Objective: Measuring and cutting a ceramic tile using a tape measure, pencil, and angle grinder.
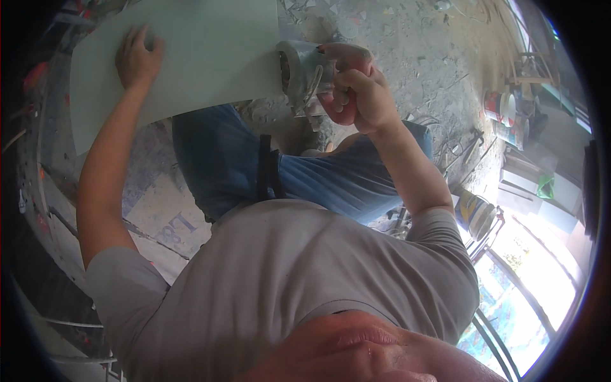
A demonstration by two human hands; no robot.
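A large pale sheet (pixel 203 54) spreads across the upper left, over and beyond my knees. My left hand (pixel 139 57) lies on its left part with the fingers apart, the thumb out to the side. At the sheet's right edge sits a circular saw (pixel 302 70), with a grey metal guard and a red loop handle. My right hand (pixel 369 95) is wrapped around that red handle. The saw's blade cannot be made out, and its underside is hidden.
Broken scraps and dust litter the floor (pixel 420 57). Paint buckets (pixel 499 108) stand at the right, with a yellow and blue bucket (pixel 474 213) nearer me. A printed board (pixel 168 219) lies left of my legs. Cables and tools (pixel 461 149) lie beyond my right knee.
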